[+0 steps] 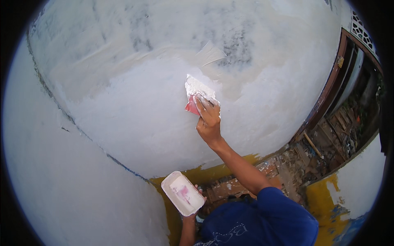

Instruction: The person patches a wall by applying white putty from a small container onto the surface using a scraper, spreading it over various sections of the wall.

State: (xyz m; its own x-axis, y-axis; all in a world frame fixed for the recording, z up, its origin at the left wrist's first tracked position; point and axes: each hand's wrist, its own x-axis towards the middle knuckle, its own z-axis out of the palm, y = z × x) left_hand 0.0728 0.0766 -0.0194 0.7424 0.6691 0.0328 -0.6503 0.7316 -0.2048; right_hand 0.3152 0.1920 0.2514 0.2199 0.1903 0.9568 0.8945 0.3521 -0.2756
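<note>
The scraper (192,105) is standing out red against the far wall (139,119), around the middle of the scene, and white paste (198,86) is covering much of its upper face. The right hand (209,119) is pinching it at the lower right edge, the fingers lying over the coated face; the thumb is hiding from clear view. Whether the blade is touching the wall or hovering just off it, I cannot tell from this angle. It is looking thin and light, probably stiff with a little flex, and the wet paste is likely making the face slippery, so the uncoated red part is offering the surest hold.

Nearer and to the left, the left hand (200,191) is gripping the tub (172,199), its fingers curling round the right side. The pale tub is tilting and showing its smeared inside; it is seeming light, best supported from beneath and along the side.

Farther out, a side wall (53,156) is rising on the left, a brown doorframe (323,101) is standing at the right, and rubble (303,160) is lying below it.
</note>
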